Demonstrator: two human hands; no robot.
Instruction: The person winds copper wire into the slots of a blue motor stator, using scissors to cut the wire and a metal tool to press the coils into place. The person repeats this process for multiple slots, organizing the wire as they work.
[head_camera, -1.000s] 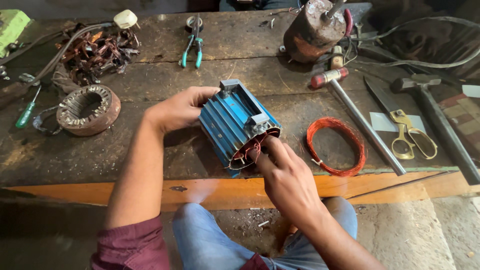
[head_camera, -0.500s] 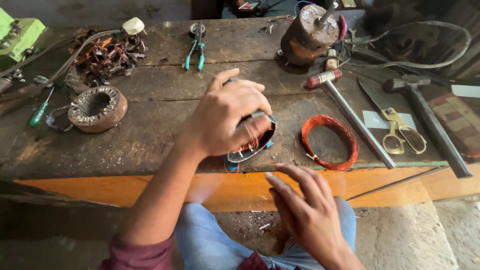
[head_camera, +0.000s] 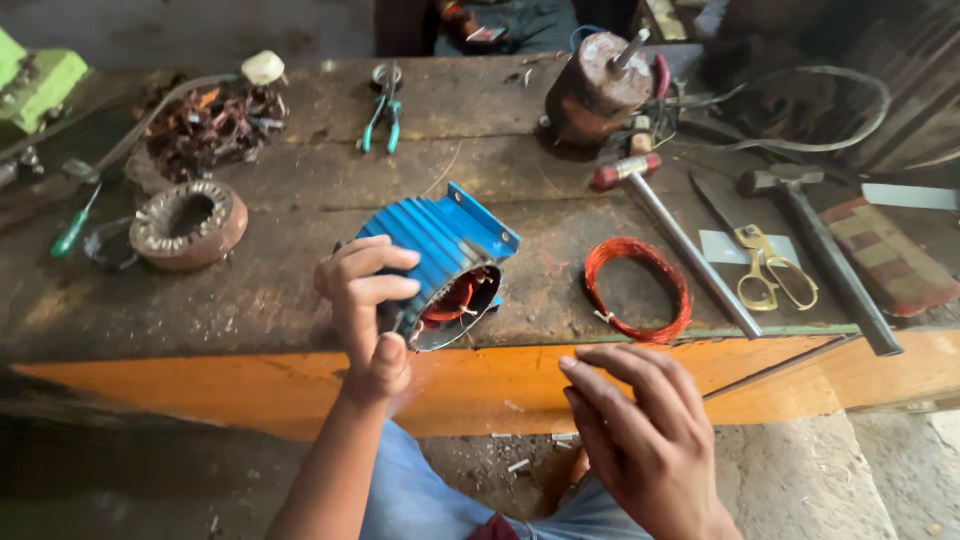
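- Hovering nearest the camera, the right hand (head_camera: 640, 440) holds nothing, its fingers loosely spread, below the edge of the surface (head_camera: 300, 290).
- The left hand (head_camera: 368, 300) has its fingers clamped on the rim of the blue finned motor housing (head_camera: 440, 250), which rests tilted near the front edge of the surface; copper windings show inside its open end, so the work on them looks unfinished.
- Just right of it lies an orange wire coil (head_camera: 637, 288), untouched.
- Farther off lie a hammer (head_camera: 670, 235), scissors (head_camera: 765, 265) and pliers (head_camera: 383, 110), all unused.
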